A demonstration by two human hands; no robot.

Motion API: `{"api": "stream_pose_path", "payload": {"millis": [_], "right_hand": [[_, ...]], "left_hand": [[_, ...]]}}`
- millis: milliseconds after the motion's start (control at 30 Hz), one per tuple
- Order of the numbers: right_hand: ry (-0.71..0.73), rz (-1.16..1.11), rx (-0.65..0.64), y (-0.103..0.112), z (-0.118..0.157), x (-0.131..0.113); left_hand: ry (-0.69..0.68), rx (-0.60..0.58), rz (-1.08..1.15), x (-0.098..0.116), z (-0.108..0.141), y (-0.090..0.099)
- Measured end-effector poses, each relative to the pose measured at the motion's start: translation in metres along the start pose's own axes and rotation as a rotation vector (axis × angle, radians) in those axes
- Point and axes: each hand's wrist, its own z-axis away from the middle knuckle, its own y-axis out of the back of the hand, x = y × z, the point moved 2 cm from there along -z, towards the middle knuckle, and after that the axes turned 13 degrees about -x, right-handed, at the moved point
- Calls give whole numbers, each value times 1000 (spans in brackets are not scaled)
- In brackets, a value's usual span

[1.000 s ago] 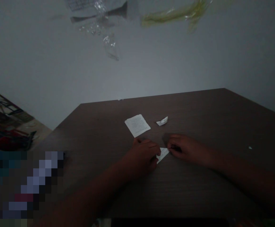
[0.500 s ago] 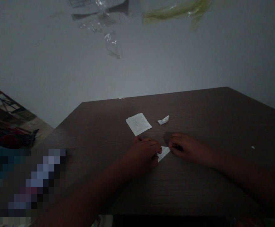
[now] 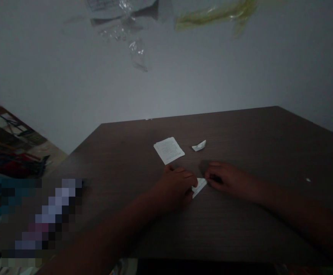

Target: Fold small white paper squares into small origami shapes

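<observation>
A small folded piece of white printed paper [image 3: 200,186] lies on the dark brown table between my hands. My left hand [image 3: 179,188] is closed on its left side, with the fingers covering part of it. The fingertips of my right hand [image 3: 222,177] pinch the paper's upper right corner. Beyond my left hand rests a stack of square printed sheets [image 3: 169,150]. To the right of that stack sits a small folded paper boat shape [image 3: 199,145], touched by neither hand.
The wooden table [image 3: 240,133] meets a pale wall with clear and yellow tape [image 3: 214,17] on it. A tiny white scrap [image 3: 308,180] lies at the right. Past the table's left edge are a blurred-out object and clutter on the floor.
The whole view has shifted slightly, moving everything a little to the right in the picture. Both hands keep nearly the same pose on the folded paper.
</observation>
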Motion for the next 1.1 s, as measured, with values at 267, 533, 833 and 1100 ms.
{"api": "stream_pose_path", "payload": {"millis": [267,533,833,1100], "right_hand": [[13,-9,17,0,-1,1],[24,8,22,0,-2,-1],[27,-25,39,-1,-2,0],[56,-13,44,-4,-2,3]], "left_hand": [[23,-32,13,7,4,2],[43,-13,47,-2,-2,-4],[48,-6,61,-1,-7,-3],[47,18,82,0,1,-4]]}}
